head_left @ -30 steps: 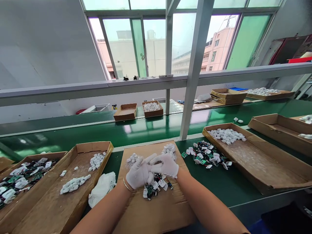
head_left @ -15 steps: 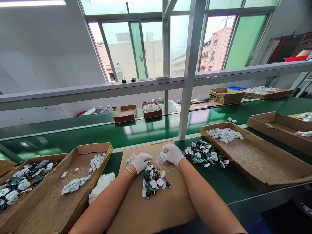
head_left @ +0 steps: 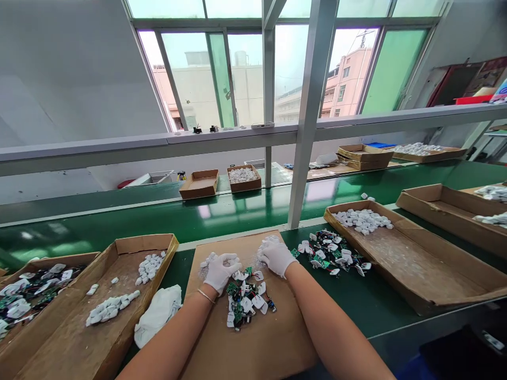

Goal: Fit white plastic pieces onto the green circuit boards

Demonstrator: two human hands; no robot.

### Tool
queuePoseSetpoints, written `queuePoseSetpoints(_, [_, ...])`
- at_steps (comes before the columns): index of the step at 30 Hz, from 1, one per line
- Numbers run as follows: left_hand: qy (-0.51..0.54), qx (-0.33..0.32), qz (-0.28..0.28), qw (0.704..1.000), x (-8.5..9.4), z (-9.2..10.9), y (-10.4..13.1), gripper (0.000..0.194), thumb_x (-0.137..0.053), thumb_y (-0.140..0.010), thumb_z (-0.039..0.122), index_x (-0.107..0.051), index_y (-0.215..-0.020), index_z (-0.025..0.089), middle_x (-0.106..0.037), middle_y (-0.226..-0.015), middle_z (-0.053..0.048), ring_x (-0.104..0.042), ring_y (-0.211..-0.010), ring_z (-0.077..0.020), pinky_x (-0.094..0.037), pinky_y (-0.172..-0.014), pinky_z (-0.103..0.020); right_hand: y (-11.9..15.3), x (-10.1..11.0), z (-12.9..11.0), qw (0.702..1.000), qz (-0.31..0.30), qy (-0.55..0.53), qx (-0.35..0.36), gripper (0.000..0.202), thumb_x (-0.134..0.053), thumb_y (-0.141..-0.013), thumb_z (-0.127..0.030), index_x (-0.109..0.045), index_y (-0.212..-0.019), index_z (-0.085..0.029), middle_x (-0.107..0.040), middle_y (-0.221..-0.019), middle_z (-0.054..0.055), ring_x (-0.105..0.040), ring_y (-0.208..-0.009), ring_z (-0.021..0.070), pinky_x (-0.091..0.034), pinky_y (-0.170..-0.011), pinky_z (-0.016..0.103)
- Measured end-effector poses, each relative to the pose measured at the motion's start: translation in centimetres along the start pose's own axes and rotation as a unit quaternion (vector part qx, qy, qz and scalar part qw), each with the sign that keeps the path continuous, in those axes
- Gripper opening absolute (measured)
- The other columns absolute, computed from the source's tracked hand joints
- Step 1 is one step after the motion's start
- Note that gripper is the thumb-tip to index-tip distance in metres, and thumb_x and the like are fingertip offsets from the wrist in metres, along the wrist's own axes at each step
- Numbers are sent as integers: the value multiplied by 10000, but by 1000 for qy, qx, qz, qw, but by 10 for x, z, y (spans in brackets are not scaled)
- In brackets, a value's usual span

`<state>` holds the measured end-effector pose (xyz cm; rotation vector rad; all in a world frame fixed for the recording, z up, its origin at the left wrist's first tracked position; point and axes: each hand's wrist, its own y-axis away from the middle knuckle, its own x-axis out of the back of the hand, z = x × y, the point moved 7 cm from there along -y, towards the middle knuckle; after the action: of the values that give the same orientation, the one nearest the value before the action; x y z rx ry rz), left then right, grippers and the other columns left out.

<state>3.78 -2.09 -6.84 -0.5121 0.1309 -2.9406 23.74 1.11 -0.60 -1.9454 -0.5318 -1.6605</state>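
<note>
My left hand (head_left: 222,270), in a white glove, is over the cardboard sheet, with its fingers curled towards the thumb. What it pinches, if anything, cannot be made out. White plastic pieces (head_left: 207,262) lie beside it on the left. My right hand (head_left: 276,257), also gloved, is bent over small clear pieces (head_left: 253,259). Its fingertips are closed together and partly hidden, so their contents do not show. Just below both hands, a heap of green circuit boards with white casings and wires (head_left: 246,301) rests on the cardboard sheet (head_left: 253,353).
Left stands a cardboard tray (head_left: 59,338) with white pieces, near a white cloth (head_left: 158,315). A second board heap (head_left: 332,252) lies right, beside another cardboard tray (head_left: 428,269). A metal post (head_left: 303,132) rises behind the sheet.
My left hand has shifted slightly left and down, uncovering more of the board heap. My right hand remains over the clear pieces, its fingers turned lower. The view has tilted slightly.
</note>
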Motion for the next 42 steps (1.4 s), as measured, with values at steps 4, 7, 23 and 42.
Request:
queuePoseSetpoints(4, [17, -2, -20, 1000, -4, 9, 5, 385, -789, -631, 345, -709, -940, 129, -755, -917, -114, -712, -824, -234, -573, -780, -365, 2, 2, 2, 1000, 11, 13, 10, 276, -630, -804, -393, -727, -958, -185, -649, -1147, 139, -528, -1138, 312, -343, -991, 420])
queuePoseSetpoints(7, [16, -4, -48, 999, -8, 21, 10, 365, -800, -617, 337, -728, -915, 139, -761, -849, -92, -709, -787, -232, -573, -771, -364, 4, 2, 4, 1000, 6, 16, 10, 278, -669, -760, -419, -726, -910, -191, -654, -1126, 135, -525, -1126, 336, -368, -951, 429])
queuePoseSetpoints(23, [53, -49, -7, 997, -1, 17, 1, 332, -759, -649, 277, -665, -937, 143, -722, -802, -59, -695, -755, -190, -571, -744, -327, 0, -8, 17, 957, 203, -203, -49, 293, -429, -891, -99, -628, -1102, -145, -662, -923, 90, -556, -948, 222, -401, -904, 338])
queuePoseSetpoints(42, [-17, -105, -21, 994, -7, 37, 10, 280, -742, -640, 249, -717, -912, 192, -717, -916, -65, -672, -848, -212, -550, -824, -356, -8, -30, -26, 999, -48, 23, 3, 193, -535, -781, -67, -671, -903, -129, -642, -1025, 172, -611, -949, 279, -458, -778, 358])
